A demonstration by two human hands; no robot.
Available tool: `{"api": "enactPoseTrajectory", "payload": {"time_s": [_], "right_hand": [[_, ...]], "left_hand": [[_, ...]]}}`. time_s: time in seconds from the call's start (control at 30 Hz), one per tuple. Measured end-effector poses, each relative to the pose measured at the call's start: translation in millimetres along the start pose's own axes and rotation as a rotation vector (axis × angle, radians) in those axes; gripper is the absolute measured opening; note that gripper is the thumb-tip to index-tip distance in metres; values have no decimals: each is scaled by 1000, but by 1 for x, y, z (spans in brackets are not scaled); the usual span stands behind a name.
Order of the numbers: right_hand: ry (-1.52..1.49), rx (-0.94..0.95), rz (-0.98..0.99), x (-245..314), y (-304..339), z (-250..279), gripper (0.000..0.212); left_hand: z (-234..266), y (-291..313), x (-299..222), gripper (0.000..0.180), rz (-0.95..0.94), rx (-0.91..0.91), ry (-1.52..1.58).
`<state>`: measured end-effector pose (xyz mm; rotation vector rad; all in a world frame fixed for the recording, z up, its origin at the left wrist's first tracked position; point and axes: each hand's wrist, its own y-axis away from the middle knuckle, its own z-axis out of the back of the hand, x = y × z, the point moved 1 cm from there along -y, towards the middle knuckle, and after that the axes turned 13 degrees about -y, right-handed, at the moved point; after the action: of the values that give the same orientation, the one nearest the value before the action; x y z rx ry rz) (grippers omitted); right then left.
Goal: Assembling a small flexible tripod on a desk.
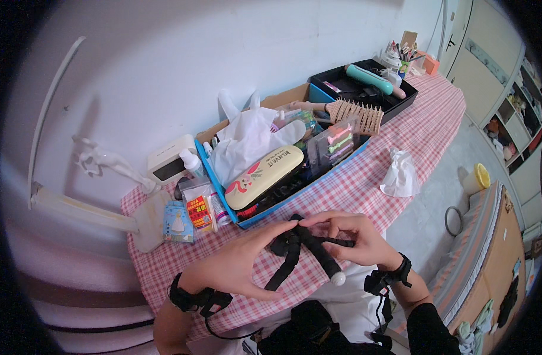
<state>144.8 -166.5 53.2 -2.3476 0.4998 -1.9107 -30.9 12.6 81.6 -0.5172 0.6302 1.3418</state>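
Observation:
A small black tripod (317, 251) with wrapped, bendy-looking legs is held above the near edge of the checked tablecloth. One leg ends in a round white tip; another bends down toward me. My left hand (238, 260) curves around its left side, fingertips at the top and thumb by the lower end of the bent leg. From the right, my right hand (357, 236) grips it, the forefinger at the top and the other fingers curled near a thin leg. My palms partly hide where the legs join. Black straps with small devices circle both wrists.
Just beyond my hands, a blue-edged box (223, 216) holds a cream glasses case (265, 176), a white cloth-like bundle (241, 139) and a hairbrush (357, 115). Small packets (179, 222) and a lamp base (148, 222) stand left. Crumpled white tissue (400, 173) lies right; a black tray (401, 105) sits behind.

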Motion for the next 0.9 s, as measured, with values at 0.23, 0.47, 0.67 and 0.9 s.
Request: {"api": "enactPoseTrajectory", "payload": {"time_s": [0.23,0.47,0.67,0.9], "right_hand": [[251,-57,-8,7,8,-1,16],[371,-3,146,13,5,-12,23],[350,16,176,13,5,-12,15],[172,8,94,9,6,-17,13]], "left_hand": [[-5,0,-14,106,39,-8,-112],[-15,1,-18,102,110,-124,-176],[-10,-4,-10,93,122,-121,-106],[-4,0,-4,82,128,-111,-3]]}}
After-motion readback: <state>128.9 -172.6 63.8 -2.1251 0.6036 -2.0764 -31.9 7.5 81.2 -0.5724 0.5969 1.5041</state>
